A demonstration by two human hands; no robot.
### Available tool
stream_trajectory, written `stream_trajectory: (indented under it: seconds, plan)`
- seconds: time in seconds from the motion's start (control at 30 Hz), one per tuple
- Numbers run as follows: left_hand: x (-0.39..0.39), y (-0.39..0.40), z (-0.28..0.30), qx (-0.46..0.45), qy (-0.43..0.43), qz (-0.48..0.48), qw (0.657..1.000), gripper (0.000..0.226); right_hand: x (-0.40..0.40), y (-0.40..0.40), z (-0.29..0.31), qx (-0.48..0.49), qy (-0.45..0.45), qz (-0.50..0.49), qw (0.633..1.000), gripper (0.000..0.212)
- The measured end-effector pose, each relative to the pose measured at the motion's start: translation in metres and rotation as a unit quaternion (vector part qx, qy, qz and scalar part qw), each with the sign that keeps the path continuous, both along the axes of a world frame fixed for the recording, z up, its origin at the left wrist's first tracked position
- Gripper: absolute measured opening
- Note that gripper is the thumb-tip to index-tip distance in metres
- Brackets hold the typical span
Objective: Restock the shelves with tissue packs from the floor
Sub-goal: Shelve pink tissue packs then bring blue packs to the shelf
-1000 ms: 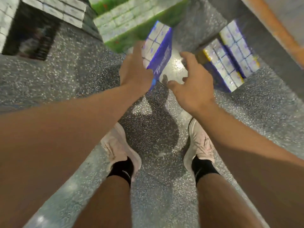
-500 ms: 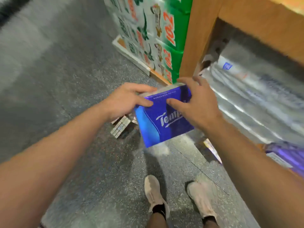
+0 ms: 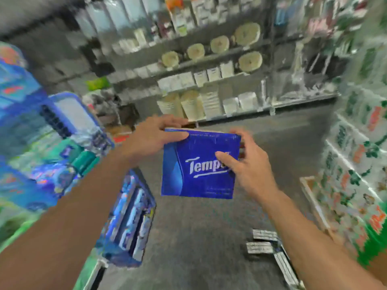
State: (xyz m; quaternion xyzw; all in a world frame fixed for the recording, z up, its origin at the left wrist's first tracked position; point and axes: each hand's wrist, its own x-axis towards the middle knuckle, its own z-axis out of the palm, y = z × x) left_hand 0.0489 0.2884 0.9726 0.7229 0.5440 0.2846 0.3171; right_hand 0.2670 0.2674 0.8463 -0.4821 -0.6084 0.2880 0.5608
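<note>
Blue Tempo tissue pack [image 3: 199, 164] is up in the air, mid-frame, held between both hands w/ its printed face toward the camera, well above the grey floor [image 3: 209, 237]. Left hand [image 3: 150, 139] grips the pack's top-left corner: thumb lies across the front near the top edge, other fingers [image 3: 167, 121] curl over the top edge behind it. Right hand [image 3: 249, 164] grasps the right side: thumb presses on the front over the end of the logo, remaining fingers wrap round the right edge; tips blurred.

Lower left, just beside the left forearm, a stack of blue tissue multipacks [image 3: 129, 225] stands on the floor. Farther left, blue and green packaged goods [image 3: 31, 143], too smeared to read. On the right, a stack of green-and-white tissue cartons [image 3: 356, 174] sits on a light pallet [image 3: 312, 197]. Near the right forearm, a few small silvery packs [image 3: 261, 241] lie on the floor. Across the aisle, grey shelving [image 3: 209, 80] carries pale paper goods & round cream items; detail is blurred.
</note>
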Motion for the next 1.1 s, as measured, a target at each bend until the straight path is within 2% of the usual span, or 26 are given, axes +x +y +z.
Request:
stream_trajectory:
  seconds: [0.1,0.27,0.4,0.53,0.67,0.73,0.8,1.1]
  plan:
    - [-0.097,-0.077,0.047,0.105,0.002,0.126,0.986,0.044,-0.101,-0.015,0.057,0.043,0.021,0.107,0.993,0.047]
    - [-0.248,-0.238,0.087,0.195,0.078,0.310,0.927,0.076,-0.280,-0.087,0.134,0.139,0.015,0.223,0.965,0.048]
    - [-0.359,-0.392,0.096,0.255,0.149,0.450,0.843,0.085,-0.434,-0.194,0.170,0.206,0.019,0.304,0.930,0.051]
    - [-0.438,-0.509,0.107,0.288,0.207,0.531,0.770,0.084,-0.549,-0.294,0.184,0.253,0.044,0.353,0.900,0.051]
    - [-0.527,-0.631,0.118,0.331,0.244,0.621,0.668,0.082,-0.666,-0.410,0.208,0.289,0.064,0.417,0.860,0.058]
    - [-0.561,-0.675,0.122,0.339,0.248,0.650,0.634,0.080,-0.711,-0.455,0.217,0.304,0.069,0.433,0.845,0.069]
    - [-0.594,-0.709,0.123,0.344,0.256,0.658,0.619,0.080,-0.754,-0.488,0.218,0.302,0.069,0.450,0.837,0.076]
    - [-0.744,-0.795,0.122,0.367,0.309,0.693,0.538,0.078,-0.942,-0.560,0.223,0.312,0.077,0.533,0.783,0.078]
